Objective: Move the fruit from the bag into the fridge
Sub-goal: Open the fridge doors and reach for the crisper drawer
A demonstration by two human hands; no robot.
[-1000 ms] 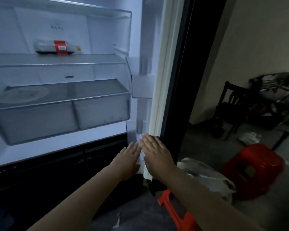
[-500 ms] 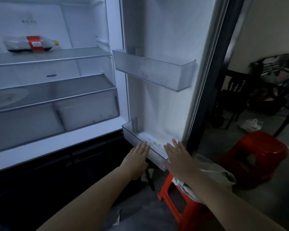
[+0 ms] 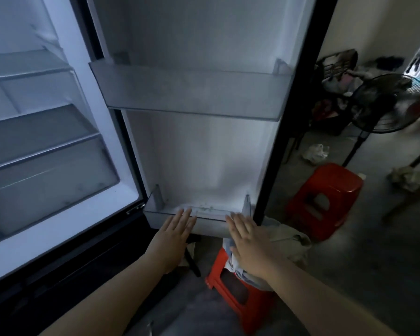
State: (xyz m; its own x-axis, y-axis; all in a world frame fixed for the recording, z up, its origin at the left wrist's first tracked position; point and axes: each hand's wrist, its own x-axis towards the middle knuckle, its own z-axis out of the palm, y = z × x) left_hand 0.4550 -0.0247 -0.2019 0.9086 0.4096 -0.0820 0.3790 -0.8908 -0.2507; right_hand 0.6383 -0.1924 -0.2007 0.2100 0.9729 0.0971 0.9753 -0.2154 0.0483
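The fridge door point(image 3: 204, 151) stands wide open and fills the middle of the view, with two clear door bins, an upper one point(image 3: 192, 93) and a lower one point(image 3: 211, 225). My left hand point(image 3: 172, 236) and my right hand point(image 3: 247, 241) are flat, fingers apart, against the front of the lower bin, holding nothing. A pale cloth bag point(image 3: 286, 241) sits on a red stool point(image 3: 238, 297) just under my right hand. No fruit shows.
The fridge interior point(image 3: 41, 146) with shelves and drawers is at the left. A second red stool point(image 3: 325, 200), a black standing fan point(image 3: 383, 105), a white plastic bag point(image 3: 315, 154) and clutter stand on the grey floor to the right.
The door has swung further open and now faces me. Both hands have stayed on the lower door bin, moving with it. My view has turned right, away from the shelves.
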